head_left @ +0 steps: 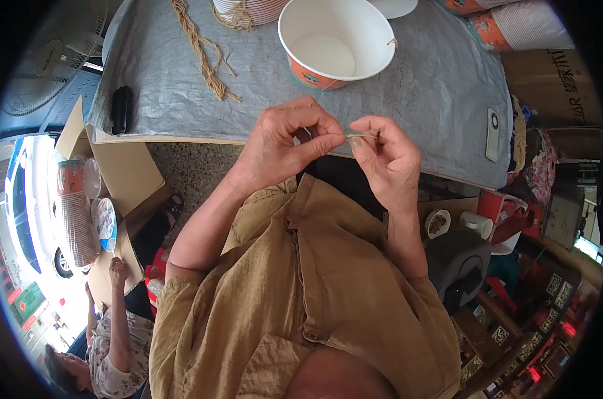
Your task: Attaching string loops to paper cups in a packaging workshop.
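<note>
Close to the table's near edge, my left hand [288, 136] and my right hand [386, 156] face each other, fingertips almost meeting. Both are closed in a pinch on a thin pale string [362, 135], which runs short and taut between them. Just beyond stands a white-lined paper bucket [318, 80] with an orange outside, its open mouth showing a bare bottom. A bit of twine [392, 42] sits at its right rim. To the left lies a loose bundle of braided brown twine [201, 56], apart from both hands.
A grey sheet [182, 116] covers the table. Stacked paper buckets [524, 28] lie at the far right; another stack [249, 12] stands at the back. A black object [120, 110] and a white device [493, 134] lie near the sides. At left, a person holds a hand fan [106, 223].
</note>
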A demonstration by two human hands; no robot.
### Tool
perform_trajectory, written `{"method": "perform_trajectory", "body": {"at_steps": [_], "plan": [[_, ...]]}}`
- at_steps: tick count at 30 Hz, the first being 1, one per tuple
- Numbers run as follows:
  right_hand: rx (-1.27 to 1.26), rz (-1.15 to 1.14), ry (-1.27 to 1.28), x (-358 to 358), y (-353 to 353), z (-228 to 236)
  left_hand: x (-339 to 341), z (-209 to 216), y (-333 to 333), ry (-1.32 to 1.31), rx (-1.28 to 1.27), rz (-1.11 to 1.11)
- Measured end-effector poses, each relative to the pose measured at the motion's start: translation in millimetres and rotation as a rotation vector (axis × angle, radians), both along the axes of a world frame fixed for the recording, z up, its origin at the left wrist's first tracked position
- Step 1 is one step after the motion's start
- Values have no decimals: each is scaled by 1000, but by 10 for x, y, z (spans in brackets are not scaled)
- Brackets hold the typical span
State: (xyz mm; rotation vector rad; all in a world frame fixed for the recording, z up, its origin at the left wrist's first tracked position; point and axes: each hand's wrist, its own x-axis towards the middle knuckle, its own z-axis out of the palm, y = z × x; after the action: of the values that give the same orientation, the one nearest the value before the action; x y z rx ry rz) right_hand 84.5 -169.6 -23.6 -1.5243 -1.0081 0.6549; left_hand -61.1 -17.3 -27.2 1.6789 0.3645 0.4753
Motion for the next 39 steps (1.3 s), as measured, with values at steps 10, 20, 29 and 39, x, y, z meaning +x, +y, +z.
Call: {"method": "perform_trajectory", "body": {"at_steps": [10,20,29,39], "plan": [[50,-3,93,22,0,-11,57,-90,-79,-25,-448,-113],[-4,14,22,145,-33,-37,211,-96,-31,58,-487,-132],[12,-84,175,178,2,15,211,-17,-112,79,-95,-95],[168,-526,26,1400,55,413,45,325,793,208,1057,335]]}}
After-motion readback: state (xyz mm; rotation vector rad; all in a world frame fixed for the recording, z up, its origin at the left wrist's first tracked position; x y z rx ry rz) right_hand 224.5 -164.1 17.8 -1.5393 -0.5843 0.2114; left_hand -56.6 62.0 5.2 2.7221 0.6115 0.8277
